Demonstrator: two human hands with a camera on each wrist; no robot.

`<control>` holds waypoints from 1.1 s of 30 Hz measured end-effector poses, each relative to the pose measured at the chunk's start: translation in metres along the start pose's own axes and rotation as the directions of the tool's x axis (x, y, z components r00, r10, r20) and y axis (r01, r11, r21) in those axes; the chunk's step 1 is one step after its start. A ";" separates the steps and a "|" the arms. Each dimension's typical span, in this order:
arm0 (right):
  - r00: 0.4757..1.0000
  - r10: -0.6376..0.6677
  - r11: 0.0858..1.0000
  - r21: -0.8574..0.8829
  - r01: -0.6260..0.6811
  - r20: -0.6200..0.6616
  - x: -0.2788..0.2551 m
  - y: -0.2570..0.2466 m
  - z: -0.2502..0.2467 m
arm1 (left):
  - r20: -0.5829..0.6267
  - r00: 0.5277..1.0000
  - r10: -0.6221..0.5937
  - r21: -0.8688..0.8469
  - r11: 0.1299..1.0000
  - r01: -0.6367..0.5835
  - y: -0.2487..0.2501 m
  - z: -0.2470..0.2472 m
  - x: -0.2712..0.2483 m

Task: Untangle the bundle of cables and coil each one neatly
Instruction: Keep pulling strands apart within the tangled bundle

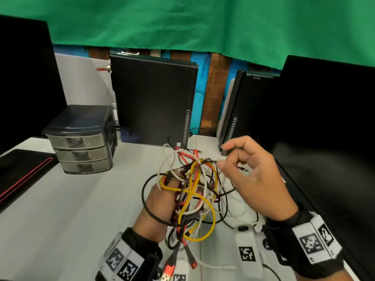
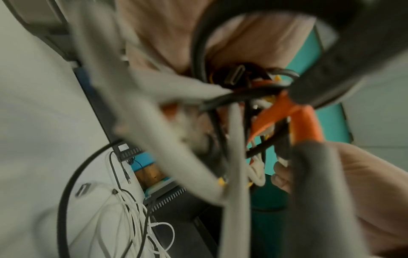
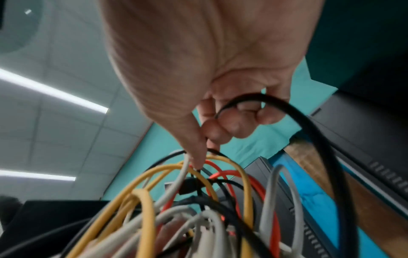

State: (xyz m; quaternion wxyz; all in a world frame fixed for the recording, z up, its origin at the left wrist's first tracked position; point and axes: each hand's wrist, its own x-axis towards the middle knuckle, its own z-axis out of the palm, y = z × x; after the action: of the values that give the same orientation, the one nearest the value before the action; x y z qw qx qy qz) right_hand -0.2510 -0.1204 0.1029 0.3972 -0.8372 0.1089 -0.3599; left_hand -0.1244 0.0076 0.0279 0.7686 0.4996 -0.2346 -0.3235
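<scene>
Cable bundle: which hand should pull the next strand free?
Right, probably. The right hand is at the top of the cable bundle, thumb and forefinger pinching a thin dark strand. The left hand is wrapped round the bundle, holding it above the table, so it is occupied.

Bare left hand and right hand, no gloves or rings. Black wrist cuffs on both, wrapped with white bands bearing black-and-white square code markers. Small black camera housing strapped at left wrist.
</scene>
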 end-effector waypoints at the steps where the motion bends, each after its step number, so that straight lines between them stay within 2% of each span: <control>1: 0.999 0.018 0.996 -0.086 -0.015 0.034 0.000 0.001 0.001 | -0.005 0.997 0.076 0.069 0.995 -0.075 0.001 0.003 0.000; 3: 0.997 0.032 0.963 -0.271 -0.010 0.076 -0.002 0.005 0.003 | -0.005 0.984 0.177 0.142 0.974 -0.174 0.003 0.011 0.000; 5: 0.997 -0.019 0.925 -0.377 0.045 0.073 -0.004 0.005 0.003 | 0.013 0.973 0.231 0.201 0.952 -0.229 0.005 0.014 0.000; 7: 0.994 -0.095 0.906 -0.409 0.112 0.060 -0.005 0.003 0.002 | 0.069 0.969 0.236 0.296 0.923 -0.246 0.003 0.012 0.003; 9: 0.985 -0.154 0.900 -0.400 0.172 0.078 -0.006 0.000 0.002 | 0.143 0.974 0.177 0.383 0.897 -0.220 0.003 0.009 0.006; 10: 0.981 -0.169 0.905 -0.379 0.192 0.094 -0.006 0.000 0.002 | 0.177 0.975 0.134 0.384 0.903 -0.194 0.004 0.010 0.006; 12: 0.976 -0.187 0.923 -0.321 0.213 0.108 -0.005 0.000 0.003 | 0.206 0.977 0.049 0.264 0.959 -0.104 0.006 0.014 0.006; 14: 0.979 -0.197 0.948 -0.246 0.204 0.054 -0.004 -0.001 0.002 | 0.162 0.987 0.012 0.203 0.978 -0.046 0.004 0.016 0.007; 17: 0.982 -0.138 0.990 -0.001 0.139 -0.132 0.000 -0.005 -0.004 | 0.056 0.998 0.033 0.296 0.954 -0.048 0.000 0.009 0.011; 18: 0.982 -0.098 0.988 0.104 0.115 -0.160 0.001 -0.008 -0.008 | 0.020 0.998 0.053 0.329 0.943 -0.057 -0.001 0.004 0.013; 21: 0.995 0.060 0.947 0.321 -0.032 -0.076 0.004 -0.013 -0.023 | 0.027 0.984 0.175 0.413 0.895 -0.170 0.002 -0.005 0.017; 23: 0.987 0.156 0.956 0.248 -0.158 0.028 0.004 -0.009 -0.027 | 0.076 0.966 0.248 0.414 0.873 -0.257 0.008 -0.005 0.014; 25: 0.980 0.176 0.982 0.057 -0.182 0.089 0.004 -0.003 -0.020 | 0.113 0.953 0.282 0.420 0.855 -0.303 0.010 -0.002 0.012; 29: 0.983 0.121 0.958 -0.276 -0.080 0.136 -0.001 0.002 -0.011 | 0.108 0.954 0.281 0.448 0.843 -0.299 0.005 0.003 0.008; 31: 0.977 0.137 0.941 -0.330 -0.078 0.160 -0.003 0.000 -0.016 | 0.105 0.936 0.337 0.464 0.815 -0.346 0.005 0.003 0.006; 33: 0.982 0.086 0.928 -0.372 -0.017 0.170 -0.004 -0.006 -0.018 | 0.127 0.904 0.408 0.494 0.765 -0.414 0.007 0.003 0.004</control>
State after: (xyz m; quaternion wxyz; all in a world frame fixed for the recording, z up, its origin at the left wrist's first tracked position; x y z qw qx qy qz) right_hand -0.2675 -0.1252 0.1129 0.2505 -0.9232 0.1597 -0.2440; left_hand -0.1219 0.0050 0.0352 0.6592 0.6192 -0.4197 -0.0766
